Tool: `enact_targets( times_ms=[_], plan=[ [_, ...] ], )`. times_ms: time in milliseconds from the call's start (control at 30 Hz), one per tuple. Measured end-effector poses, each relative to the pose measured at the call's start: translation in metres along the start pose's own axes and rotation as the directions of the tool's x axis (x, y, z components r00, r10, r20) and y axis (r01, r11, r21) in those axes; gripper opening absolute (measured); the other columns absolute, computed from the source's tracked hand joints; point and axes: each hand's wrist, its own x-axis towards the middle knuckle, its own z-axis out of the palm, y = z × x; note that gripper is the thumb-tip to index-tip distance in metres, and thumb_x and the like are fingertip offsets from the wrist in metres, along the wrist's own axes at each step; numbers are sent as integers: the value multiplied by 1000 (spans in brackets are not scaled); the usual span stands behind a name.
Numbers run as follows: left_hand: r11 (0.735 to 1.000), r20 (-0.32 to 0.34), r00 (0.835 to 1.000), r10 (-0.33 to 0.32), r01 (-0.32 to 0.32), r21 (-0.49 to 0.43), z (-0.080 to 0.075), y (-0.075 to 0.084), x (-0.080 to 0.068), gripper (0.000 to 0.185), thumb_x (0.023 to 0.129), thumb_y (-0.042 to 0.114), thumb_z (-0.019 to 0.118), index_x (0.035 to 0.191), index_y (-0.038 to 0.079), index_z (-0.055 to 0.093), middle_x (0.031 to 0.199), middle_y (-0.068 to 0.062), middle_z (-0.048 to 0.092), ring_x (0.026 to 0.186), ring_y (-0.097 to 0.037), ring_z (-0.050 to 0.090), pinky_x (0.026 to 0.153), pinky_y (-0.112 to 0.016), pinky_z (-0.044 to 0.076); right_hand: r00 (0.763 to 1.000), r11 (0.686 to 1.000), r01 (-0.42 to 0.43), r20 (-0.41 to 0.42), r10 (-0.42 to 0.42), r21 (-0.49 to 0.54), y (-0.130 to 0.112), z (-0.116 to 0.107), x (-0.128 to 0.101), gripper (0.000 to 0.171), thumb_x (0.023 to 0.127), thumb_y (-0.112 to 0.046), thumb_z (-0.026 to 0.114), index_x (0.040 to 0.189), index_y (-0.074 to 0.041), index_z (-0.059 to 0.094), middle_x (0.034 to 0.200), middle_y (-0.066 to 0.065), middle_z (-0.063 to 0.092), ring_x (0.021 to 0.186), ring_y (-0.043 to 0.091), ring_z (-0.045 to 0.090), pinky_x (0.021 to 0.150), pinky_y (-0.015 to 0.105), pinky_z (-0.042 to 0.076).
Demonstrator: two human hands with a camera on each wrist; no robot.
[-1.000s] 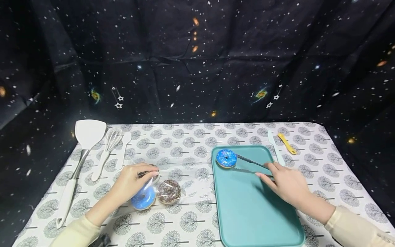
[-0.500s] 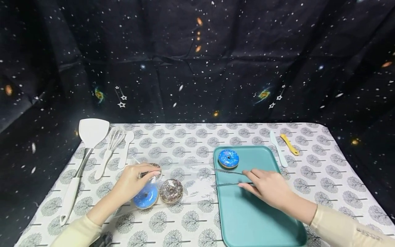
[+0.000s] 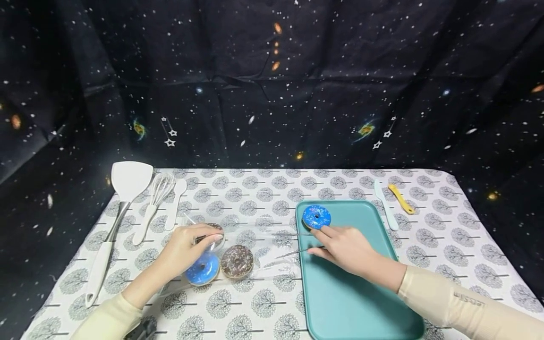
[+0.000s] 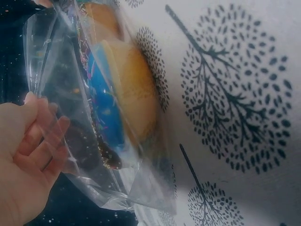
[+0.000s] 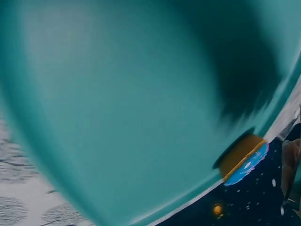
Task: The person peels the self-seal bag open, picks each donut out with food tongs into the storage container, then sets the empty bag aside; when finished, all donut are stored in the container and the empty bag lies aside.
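Note:
My left hand (image 3: 182, 248) pinches a clear plastic bag (image 4: 56, 70) by its upper side. Inside lie a chocolate donut with sprinkles (image 3: 237, 261), a blue donut (image 3: 203, 269) and another brown donut (image 3: 216, 229), partly behind my fingers. My right hand (image 3: 348, 250) grips dark metal tongs (image 3: 297, 234) above the tray's left edge. Their two arms stand apart and point left at the bag's right end; whether the tips are inside it I cannot tell. A blue donut with sprinkles (image 3: 316, 217) lies at the far left corner of the teal tray (image 3: 352, 293).
Left of the bag lie a white turner (image 3: 131, 179), a whisk (image 3: 159, 191) and a white spoon (image 3: 175, 205). Beyond the tray's right side are a pale blue knife (image 3: 386, 205) and a yellow-handled utensil (image 3: 401, 199). A tree-print cloth (image 3: 259, 307) covers the table.
My right hand has drawn the tongs off the blue donut, leaving it on the tray, and carried them left to the bag. My left hand stays at the bag.

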Motion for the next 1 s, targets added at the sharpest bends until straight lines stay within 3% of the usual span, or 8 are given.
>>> enact_targets(
  times_ms=[433,667,1000],
  plan=[
    [1000,8,1000,7,-7,-11,2,-1,-1,15,84,18,69,98,16,73,100,0,71,96,-18,66,90,-40,52,992,992,45,109,-57,115,-21,17,32,46,83,-54,60,105,-14,64,78,-9,60,61,5,55,44,17,42],
    [1000,32,999,-12,13,-10,2,1,-1,16,86,19,67,101,16,72,103,-1,70,97,-20,65,90,-42,52,994,986,57,88,-72,156,-22,27,37,45,83,-55,60,103,-15,64,74,-10,56,59,3,52,41,14,36],
    [1000,21,1000,3,-3,5,4,1,-2,17,87,21,67,101,13,72,101,0,70,94,-18,66,88,-39,54,985,985,58,150,-82,160,-22,32,37,42,86,-52,57,104,-15,63,78,-10,60,64,3,57,44,14,41]
  ],
)
